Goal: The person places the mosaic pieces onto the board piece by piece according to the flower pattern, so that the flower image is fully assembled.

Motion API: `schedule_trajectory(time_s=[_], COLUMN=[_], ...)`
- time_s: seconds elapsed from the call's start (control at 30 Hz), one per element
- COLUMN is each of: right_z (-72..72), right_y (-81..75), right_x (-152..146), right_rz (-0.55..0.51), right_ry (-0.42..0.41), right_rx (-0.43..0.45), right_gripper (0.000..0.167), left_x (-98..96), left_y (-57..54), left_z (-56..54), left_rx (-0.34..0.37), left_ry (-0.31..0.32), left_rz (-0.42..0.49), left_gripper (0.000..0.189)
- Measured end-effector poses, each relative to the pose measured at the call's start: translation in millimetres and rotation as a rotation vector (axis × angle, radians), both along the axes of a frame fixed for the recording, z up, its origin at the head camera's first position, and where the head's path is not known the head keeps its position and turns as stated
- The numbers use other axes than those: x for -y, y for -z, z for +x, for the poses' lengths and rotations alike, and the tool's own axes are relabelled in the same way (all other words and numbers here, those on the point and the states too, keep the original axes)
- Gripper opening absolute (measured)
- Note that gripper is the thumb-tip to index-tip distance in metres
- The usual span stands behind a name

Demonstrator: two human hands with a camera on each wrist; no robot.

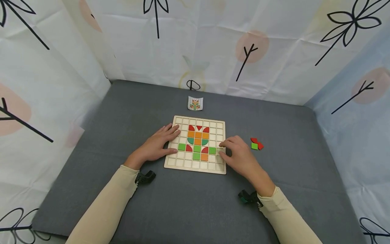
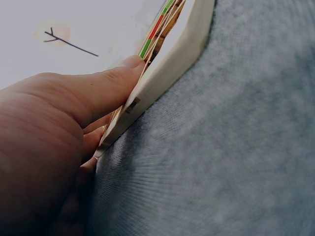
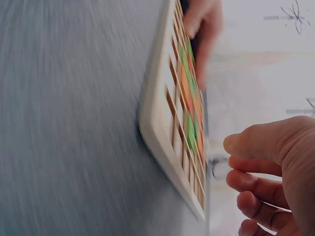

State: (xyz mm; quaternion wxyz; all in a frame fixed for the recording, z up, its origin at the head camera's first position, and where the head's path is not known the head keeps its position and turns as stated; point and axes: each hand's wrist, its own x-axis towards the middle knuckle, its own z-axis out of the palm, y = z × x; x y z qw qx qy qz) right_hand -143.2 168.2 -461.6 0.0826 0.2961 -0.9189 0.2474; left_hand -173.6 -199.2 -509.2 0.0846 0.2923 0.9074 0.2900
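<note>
A wooden grid board (image 1: 179, 162) lies on the table, with colored tiles set in its middle cells. My left hand (image 1: 158, 144) rests on the board's left edge, fingers stretched over the border and thumb along the lower left cells. Over the right edge hovers my right hand (image 1: 239, 156), its thumb and fingertips apart. In the right wrist view nothing shows between these fingers (image 3: 241, 179). Nearest to them is a green square tile (image 1: 212, 150). Other tiles include an orange square (image 1: 204, 157), a red quarter-round (image 1: 189, 148) and a red triangle (image 1: 199, 127).
Right of the board lie a loose green square (image 1: 254, 146) and two red pieces (image 1: 260, 145). A small picture card (image 1: 195, 103) with a colored pattern lies beyond the board. The grey table (image 1: 195, 210) is bordered by patterned white cloth (image 1: 207, 51).
</note>
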Motion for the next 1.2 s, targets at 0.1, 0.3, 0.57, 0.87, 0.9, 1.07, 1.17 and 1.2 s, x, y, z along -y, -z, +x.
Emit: schedule_trajectory(time_s=[0.1,0.3,0.57,0.87,0.9,1.07,1.17,1.2], right_z=[-3.9,-12.9,-30.3,-42.1,-42.9,-45.6,-47.0,-47.5], right_y=[-5.3,-16.6,-22.0,-12.2,-10.8,-3.7,-0.2,0.5], right_x=[-17,-50,-86,-103,-104,-105,-105,-105], right_rz=[0.008,0.016,0.046,0.079,0.088,0.132,0.14,0.14], right_ry=[0.049,0.157,0.286,0.341,0.351,0.404,0.42,0.422], right_rx=[-0.01,-0.016,0.044,0.136,0.15,0.201,0.218,0.224], right_gripper=[0.022,0.02,0.02,0.03,0.03,0.032,0.031,0.03], left_x=[0.6,1.3,1.2,0.6,0.5,0.0,-0.1,0.0], left_y=[0.5,0.9,0.7,0.2,0.2,-1.5,-2.3,-2.5], left_z=[-0.3,-0.6,-0.2,1.2,1.3,1.8,2.1,2.1], left_rx=[-0.002,0.002,0.001,-0.002,-0.002,0.003,0.005,0.005], left_ry=[-0.001,-0.003,-0.009,-0.015,-0.014,-0.014,-0.016,-0.017], left_rz=[-0.003,-0.002,-0.001,0.001,0.001,0.004,0.002,0.003], left_gripper=[0.085,0.085,0.084,0.084,0.084,0.085,0.085,0.085])
